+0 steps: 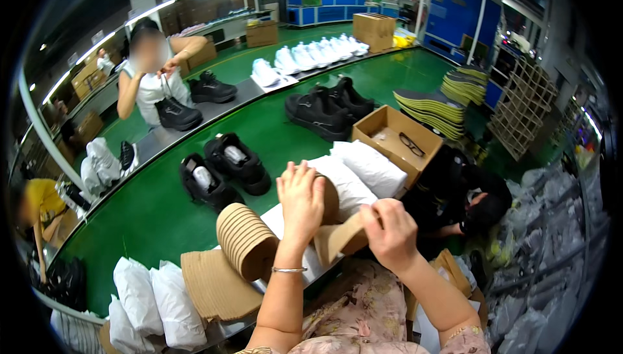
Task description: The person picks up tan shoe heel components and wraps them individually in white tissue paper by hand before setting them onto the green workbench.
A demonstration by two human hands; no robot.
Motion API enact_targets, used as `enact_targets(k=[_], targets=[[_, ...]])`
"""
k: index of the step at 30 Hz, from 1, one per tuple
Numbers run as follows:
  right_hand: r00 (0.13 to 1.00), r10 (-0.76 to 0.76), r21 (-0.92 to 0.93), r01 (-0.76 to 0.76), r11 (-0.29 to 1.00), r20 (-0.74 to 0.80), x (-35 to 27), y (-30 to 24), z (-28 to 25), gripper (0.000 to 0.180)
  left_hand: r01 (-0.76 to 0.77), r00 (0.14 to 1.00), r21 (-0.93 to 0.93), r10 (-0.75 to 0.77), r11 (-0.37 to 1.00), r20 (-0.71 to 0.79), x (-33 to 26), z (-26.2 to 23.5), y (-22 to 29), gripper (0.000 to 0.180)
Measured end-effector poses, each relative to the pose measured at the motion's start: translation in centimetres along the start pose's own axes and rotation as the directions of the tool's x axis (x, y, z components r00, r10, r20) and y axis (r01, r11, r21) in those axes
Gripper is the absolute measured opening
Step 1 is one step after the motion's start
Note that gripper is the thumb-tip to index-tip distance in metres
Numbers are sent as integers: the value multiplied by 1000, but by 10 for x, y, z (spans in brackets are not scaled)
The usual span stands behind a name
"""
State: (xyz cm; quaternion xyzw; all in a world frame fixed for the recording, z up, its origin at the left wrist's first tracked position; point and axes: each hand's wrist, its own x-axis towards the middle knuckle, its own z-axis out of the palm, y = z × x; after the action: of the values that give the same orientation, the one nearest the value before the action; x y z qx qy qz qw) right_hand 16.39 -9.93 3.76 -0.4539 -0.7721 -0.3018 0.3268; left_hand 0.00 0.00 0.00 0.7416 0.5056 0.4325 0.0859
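My right hand (390, 232) pinches the end of a curved brown cardboard sheet (342, 237) in front of my body. My left hand (300, 201) has its fingers stretched out, lying against a brown cardboard curve (329, 199) at the bench's near edge. Left of it stands a nested stack of bent cardboard sheets (243, 237), and a flatter cardboard stack (217, 286) lies beside that. White paper-wrapped bundles (370, 166) sit just beyond my hands, with more white bundles (175, 305) at the lower left.
Black shoes (237, 162) with white stuffing and other black shoes (324, 110) stand on the green bench (143, 208). An open carton (389, 136) holds glasses. Yellow-edged insoles (431, 110) are piled at the right. Across the bench a person (156, 75) handles a black shoe; another person (477, 201) bends low at my right.
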Motion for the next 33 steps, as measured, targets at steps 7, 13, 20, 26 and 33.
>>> enact_targets(k=[7,13,20,26,33], targets=[[919,346,259,-294,920,-186,-51,47,-71,30,-64,975,152,95,986,-202,-4,-9,27,33],[706,691,620,-475,625,-156,-114,46,-108,25,-115,986,-590,165,799,31,-59,-13,88,26],[692,713,750,-412,518,-112,-161,35,-127,25,955,115,-164,201,247,973,-136,23,145,40],[581,814,567,-672,477,3,-221,62,-144,33,940,321,-327,70,96,944,-163,52,160,21],[-44,980,274,-962,11,-193,-443,101,-178,13,830,557,-550,-91,94,825,-148,54,171,18]])
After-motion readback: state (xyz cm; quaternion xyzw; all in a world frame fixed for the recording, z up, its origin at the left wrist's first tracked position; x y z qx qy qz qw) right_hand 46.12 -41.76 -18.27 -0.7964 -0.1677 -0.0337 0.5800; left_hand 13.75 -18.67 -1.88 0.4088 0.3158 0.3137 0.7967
